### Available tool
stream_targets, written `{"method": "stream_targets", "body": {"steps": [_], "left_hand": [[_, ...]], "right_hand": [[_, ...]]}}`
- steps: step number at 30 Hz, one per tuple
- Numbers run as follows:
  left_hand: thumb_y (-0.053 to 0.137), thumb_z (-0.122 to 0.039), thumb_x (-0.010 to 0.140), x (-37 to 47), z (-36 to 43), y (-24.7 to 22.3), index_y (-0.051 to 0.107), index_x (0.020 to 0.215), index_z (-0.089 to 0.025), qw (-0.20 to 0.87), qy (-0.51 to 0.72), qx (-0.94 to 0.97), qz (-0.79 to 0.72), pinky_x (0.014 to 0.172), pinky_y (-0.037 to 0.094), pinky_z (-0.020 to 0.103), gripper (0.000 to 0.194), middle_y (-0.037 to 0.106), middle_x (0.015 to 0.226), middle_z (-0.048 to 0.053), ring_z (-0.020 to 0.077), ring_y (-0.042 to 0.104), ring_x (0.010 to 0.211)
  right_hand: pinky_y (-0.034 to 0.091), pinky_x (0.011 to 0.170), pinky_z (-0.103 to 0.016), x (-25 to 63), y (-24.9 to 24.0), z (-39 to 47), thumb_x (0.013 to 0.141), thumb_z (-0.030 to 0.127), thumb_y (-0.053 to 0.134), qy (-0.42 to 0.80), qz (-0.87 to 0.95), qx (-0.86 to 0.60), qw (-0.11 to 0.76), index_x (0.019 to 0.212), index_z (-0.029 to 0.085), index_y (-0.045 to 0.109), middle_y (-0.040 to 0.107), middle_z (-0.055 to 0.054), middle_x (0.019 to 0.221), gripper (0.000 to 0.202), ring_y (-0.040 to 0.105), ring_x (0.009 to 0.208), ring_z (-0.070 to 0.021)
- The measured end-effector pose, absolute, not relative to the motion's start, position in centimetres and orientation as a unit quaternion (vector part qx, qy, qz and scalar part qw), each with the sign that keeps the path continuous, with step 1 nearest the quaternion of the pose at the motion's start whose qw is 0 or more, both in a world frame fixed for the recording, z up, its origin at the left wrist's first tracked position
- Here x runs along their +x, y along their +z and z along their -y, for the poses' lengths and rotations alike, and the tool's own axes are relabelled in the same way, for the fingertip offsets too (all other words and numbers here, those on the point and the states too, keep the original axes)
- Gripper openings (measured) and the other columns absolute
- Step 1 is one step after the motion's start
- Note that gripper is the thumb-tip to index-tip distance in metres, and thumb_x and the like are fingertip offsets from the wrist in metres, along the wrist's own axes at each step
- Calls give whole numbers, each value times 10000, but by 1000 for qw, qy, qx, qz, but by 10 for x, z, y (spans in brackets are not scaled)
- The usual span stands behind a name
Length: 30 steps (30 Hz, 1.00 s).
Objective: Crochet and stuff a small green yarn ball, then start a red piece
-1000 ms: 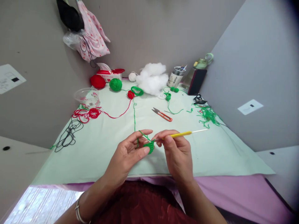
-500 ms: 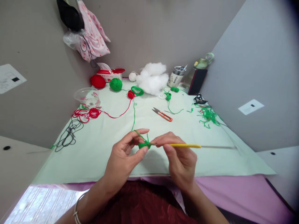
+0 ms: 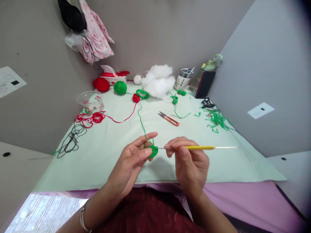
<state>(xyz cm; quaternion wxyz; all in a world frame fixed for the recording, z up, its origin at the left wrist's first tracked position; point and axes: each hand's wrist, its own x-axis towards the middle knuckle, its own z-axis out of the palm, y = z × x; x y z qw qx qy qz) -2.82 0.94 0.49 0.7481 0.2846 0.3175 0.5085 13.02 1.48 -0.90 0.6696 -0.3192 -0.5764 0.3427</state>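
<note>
At the left of the pale green, cloth-covered tabletop (image 3: 225, 165), a loose coil of red yarn (image 3: 98, 117) lies just in front of a clear round plastic bowl (image 3: 97, 105). Further right and near the back sits a round ball of green yarn (image 3: 120, 87).

Next comes the left hand (image 3: 130, 157), whose grip is closed: the thumb presses a small, rounded, crocheted green piece (image 3: 153, 151) against the fingers, and a thin green yarn strand (image 3: 141, 120) passes over the outstretched index finger. The piece is above the tabletop, between the two hands.

I judge that one stitch is being worked, because the slim metal shaft of a yellow-handled crochet hook (image 3: 200, 148) reaches the right edge of the piece; whether its tip is inside, I cannot tell. The next move seems to call for a steady thumb, some tension in the strand, and a small turn of the hook to catch it.

The hook's long axis is nearly level, its working end pointing left; the almost round piece shows no clear long axis. The right hand (image 3: 190, 163) grasps the hook like a pen. Furthest right lies a tangled heap of green yarn scraps (image 3: 217, 119).
</note>
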Motion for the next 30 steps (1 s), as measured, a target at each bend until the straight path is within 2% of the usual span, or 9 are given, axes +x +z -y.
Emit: {"method": "stream_targets", "body": {"steps": [5,10,13,16,18,20,23,25,30], "left_hand": [[801,-293,863,-25,-5,3,763,1223,-295,701,506,366,-344,943,443,256,361,677,945,4,135,601,951],[817,-255,842,-26,-8,1,700,1328,-315,685,510,378,-357,947,445,276,504,663,949,-7,139,612,948],[812,-253,810,-31,-10,4,710,1330,-261,739,482,344,-323,875,448,258,529,646,905,5,133,590,885],[818,-264,754,-33,-12,5,765,1240,-208,790,452,301,-284,773,442,231,493,614,878,9,109,532,790],[822,-268,749,-32,-11,3,782,1198,-207,789,459,297,-281,779,445,228,455,612,876,10,110,529,794],[828,-263,778,-29,-10,1,777,1204,-248,756,480,326,-303,843,450,236,429,635,896,9,127,567,863],[821,-265,836,-26,-7,-4,747,1241,-325,703,490,393,-334,958,443,270,416,690,1009,10,163,607,1021],[781,-300,888,-27,-6,-6,738,1251,-345,682,484,426,-345,975,445,282,369,687,1041,7,168,608,1044],[752,-331,917,-32,-5,-6,745,1241,-366,659,484,446,-366,901,461,237,326,611,948,-14,128,592,939]], "right_hand": [[544,746,-319,127,-8,-16,1018,224,594,388,591,-315,633,1010,271,789,749,-40,929,201,672,871,-180],[534,762,-308,131,-9,-14,1005,219,619,382,604,-311,626,989,247,796,733,-42,911,180,660,862,-169],[533,709,-296,135,-8,-19,1014,268,609,469,544,-285,635,960,243,782,704,-30,883,183,648,766,-148],[511,630,-258,138,-6,-25,1005,301,623,553,472,-273,631,888,224,758,666,-10,793,195,607,647,-115],[492,588,-245,137,-5,-26,1001,323,627,584,450,-268,620,862,220,742,648,-1,760,209,577,600,-105],[500,604,-255,135,-6,-24,1002,335,626,569,473,-272,615,886,233,751,668,-8,794,199,592,628,-115],[539,737,-296,132,-9,-18,996,291,645,452,564,-304,621,958,254,790,724,-36,890,154,663,830,-163],[542,787,-304,131,-11,-15,999,252,641,397,589,-321,626,990,262,798,743,-37,915,158,670,903,-172],[531,722,-269,135,-13,-18,1022,281,608,466,528,-320,634,980,265,775,742,-10,894,173,645,776,-129]]}}
